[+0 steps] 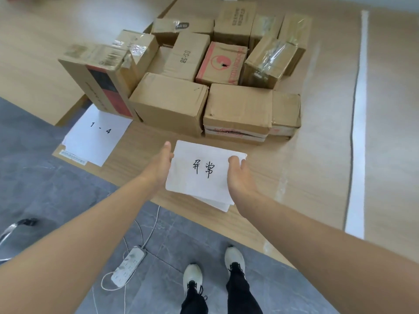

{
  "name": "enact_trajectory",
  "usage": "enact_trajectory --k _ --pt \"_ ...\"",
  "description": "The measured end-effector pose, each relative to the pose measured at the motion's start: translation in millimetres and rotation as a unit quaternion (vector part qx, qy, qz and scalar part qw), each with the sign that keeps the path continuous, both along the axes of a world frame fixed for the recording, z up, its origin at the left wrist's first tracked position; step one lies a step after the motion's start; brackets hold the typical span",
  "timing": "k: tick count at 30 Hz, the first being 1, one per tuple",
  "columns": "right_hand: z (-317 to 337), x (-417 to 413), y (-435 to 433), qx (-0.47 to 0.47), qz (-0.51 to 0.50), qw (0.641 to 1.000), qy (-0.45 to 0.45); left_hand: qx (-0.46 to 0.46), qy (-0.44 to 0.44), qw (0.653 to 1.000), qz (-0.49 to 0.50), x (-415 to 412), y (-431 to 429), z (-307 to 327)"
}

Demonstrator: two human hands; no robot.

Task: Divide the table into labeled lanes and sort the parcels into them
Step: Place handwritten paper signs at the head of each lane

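I hold a small stack of white paper sheets over the near edge of the wooden table; the top sheet carries handwritten black characters. My left hand grips the stack's left edge and my right hand grips its right edge. Another white sheet marked "1 - 4" lies flat at the table's near left corner. Behind the sheets, several cardboard parcels are packed together on the table. A white tape strip runs front to back on the right.
A white power strip with its cables lies on the grey floor by my feet. A chair's metal part shows at the left edge. The tabletop stretches on to the right of the tape.
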State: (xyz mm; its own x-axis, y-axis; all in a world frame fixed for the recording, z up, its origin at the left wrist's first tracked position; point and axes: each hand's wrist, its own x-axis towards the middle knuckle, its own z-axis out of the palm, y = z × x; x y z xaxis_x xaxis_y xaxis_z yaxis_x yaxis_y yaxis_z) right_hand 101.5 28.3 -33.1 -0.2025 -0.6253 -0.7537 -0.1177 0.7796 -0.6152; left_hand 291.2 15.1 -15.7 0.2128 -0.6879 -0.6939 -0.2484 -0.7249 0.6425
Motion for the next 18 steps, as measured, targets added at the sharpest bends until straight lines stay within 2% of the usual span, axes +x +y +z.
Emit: enact_trajectory --k 4,9,13,18 --pt "29.6 11.3 15.2 -0.056 -0.036 0.998 0.013 -0.042 -0.014 0.999 -0.005 10.8 3.3 28.3" --pt "84.7 14.9 34.0 -0.140 -0.069 0.988 0.008 -0.085 0.009 0.996 -0.024 21.4 8.3 81.9" --pt "133.9 5.4 48.2 -0.230 -0.116 0.966 0.021 -0.139 0.038 0.989 -0.046 15.9 13.4 141.1" --pt "205.9 -8.2 66.0 -0.296 -0.148 0.941 0.066 -0.228 0.069 0.966 -0.101 -3.6 27.5 224.4"
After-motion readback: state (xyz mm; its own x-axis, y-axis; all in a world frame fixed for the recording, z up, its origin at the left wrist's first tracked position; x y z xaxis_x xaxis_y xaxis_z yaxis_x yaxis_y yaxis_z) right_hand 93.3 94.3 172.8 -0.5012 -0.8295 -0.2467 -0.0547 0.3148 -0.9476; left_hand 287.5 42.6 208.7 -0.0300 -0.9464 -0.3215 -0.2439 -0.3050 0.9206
